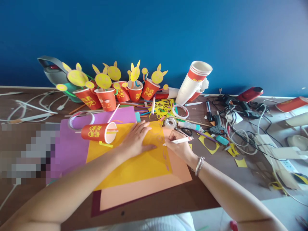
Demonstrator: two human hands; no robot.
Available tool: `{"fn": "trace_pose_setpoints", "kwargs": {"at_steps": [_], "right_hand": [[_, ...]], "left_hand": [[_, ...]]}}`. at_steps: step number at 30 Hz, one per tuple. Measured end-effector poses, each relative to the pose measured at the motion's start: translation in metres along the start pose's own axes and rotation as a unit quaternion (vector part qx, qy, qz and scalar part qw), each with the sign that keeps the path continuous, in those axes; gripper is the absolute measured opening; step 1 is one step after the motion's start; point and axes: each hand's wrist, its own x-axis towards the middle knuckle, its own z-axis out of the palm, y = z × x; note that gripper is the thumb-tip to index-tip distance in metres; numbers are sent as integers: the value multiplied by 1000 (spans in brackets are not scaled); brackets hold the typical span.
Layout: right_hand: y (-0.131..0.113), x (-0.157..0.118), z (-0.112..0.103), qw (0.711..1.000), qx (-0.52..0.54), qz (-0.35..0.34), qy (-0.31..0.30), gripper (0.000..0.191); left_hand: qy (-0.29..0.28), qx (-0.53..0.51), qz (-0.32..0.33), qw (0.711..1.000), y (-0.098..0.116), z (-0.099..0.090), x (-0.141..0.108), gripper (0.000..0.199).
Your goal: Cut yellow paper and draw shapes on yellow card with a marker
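A yellow sheet of paper (134, 173) lies on top of purple, peach and dark red sheets. My left hand (137, 139) rests flat on it with the fingers spread. Closed round a white marker (181, 140), my right hand (179, 146) is at the sheet's right edge, the pen's tip pointing left toward the paper. Faint drawn outlines (166, 160) run along that edge, below and above the tip. Left of my left hand, a red paper cup (96, 132) lies on its side with a straw and a yellow strip attached.
Red cups with yellow paper animal heads (103, 81) line the wall. A leaning stack of paper cups (192, 83) stands right of them. Yellow scraps (163, 109), tape rolls (170, 122), a glue bottle (189, 125) and tangled cables (240, 128) crowd the back and right. A power strip (286, 163) lies far right.
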Motion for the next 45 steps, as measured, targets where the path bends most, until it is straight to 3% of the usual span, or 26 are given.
{"fn": "trace_pose_setpoints", "kwargs": {"at_steps": [7, 45], "right_hand": [[2, 0, 2, 999, -31, 23, -4, 28], [1, 1, 1, 999, 32, 16, -12, 29]], "left_hand": [[-4, -14, -6, 1000, 3, -4, 1, 65], [-6, 6, 3, 1000, -1, -1, 0, 64]]}}
